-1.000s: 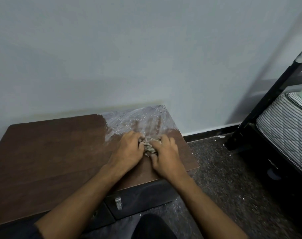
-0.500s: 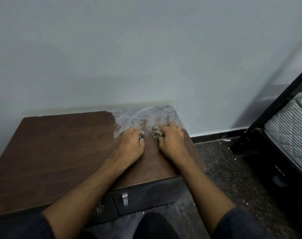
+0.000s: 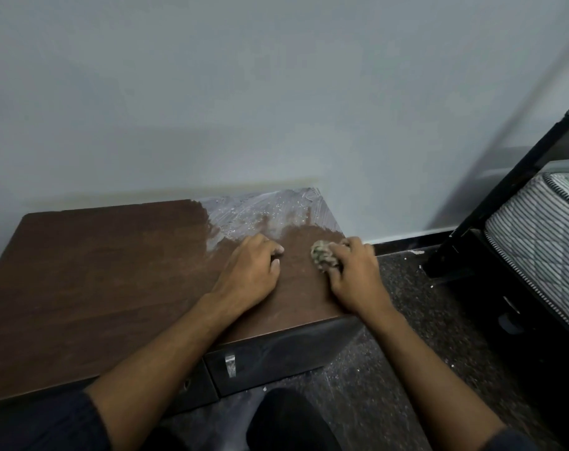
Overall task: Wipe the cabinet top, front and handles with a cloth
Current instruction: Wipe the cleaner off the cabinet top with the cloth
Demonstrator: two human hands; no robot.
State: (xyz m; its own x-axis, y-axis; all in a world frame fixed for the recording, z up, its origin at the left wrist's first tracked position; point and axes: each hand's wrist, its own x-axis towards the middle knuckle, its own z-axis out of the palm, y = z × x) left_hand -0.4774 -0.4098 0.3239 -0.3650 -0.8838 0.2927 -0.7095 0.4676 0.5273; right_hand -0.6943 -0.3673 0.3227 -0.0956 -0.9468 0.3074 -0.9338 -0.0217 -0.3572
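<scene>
Kneeling at a low brown cabinet point(image 3: 98, 288) set against a pale wall point(image 3: 276, 92), a person works at its wooden top with both hands. The right hand point(image 3: 354, 275) sits at the top's right edge, its fingers curled tightly round a wadded, greyish cloth point(image 3: 324, 253) that bulges out toward the left between thumb and forefinger and presses down on the wood. The left hand point(image 3: 249, 271) lies palm down on the top just beside it, apart from the cloth, its fingers loosely bent and holding nothing, the fingertips reaching the edge of a whitish, streaky film point(image 3: 267, 213) that covers the far right corner of the surface. The rest of the top shows bare dark wood grain. Below the near edge, the cabinet's dark front point(image 3: 283, 353) carries a small metal handle point(image 3: 230, 366), which neither hand touches; a second fitting farther left is mostly hidden behind the left forearm. Dark sleeves point(image 3: 49, 421) are pushed up above both forearms, and a dark knee point(image 3: 289, 421) shows at the bottom of the scene. To the right, on a speckled dark floor point(image 3: 406, 336) dotted with pale flecks, stands a black bed frame point(image 3: 504, 196) bearing a striped mattress point(image 3: 543, 242), well apart from the cabinet.
</scene>
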